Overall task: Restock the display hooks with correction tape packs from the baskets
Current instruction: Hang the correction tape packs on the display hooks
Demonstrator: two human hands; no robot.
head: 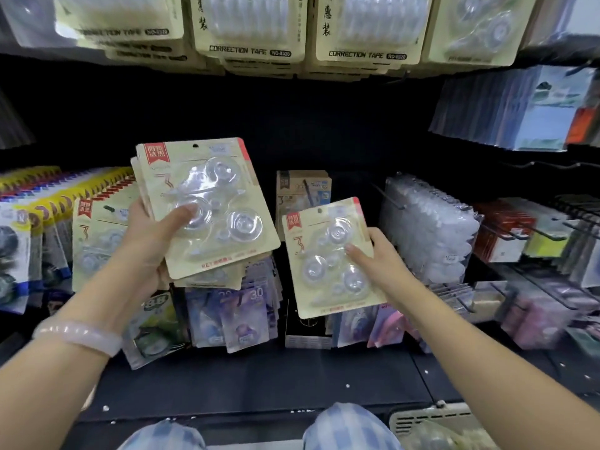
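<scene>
My left hand grips a stack of beige correction tape packs with clear blisters, thumb across the top pack's front. My right hand holds a single matching pack upright, in front of a hanging row of similar packs at the centre of the display. More of the same packs hang on the hook to the left, behind my left wrist. A pale basket shows at the bottom right corner, next to my knee.
Larger correction tape cards hang overhead. Purple packs hang low in the centre, yellow-and-blue packs at left, clear blister packs and bare black hooks at right. A dark shelf edge runs below.
</scene>
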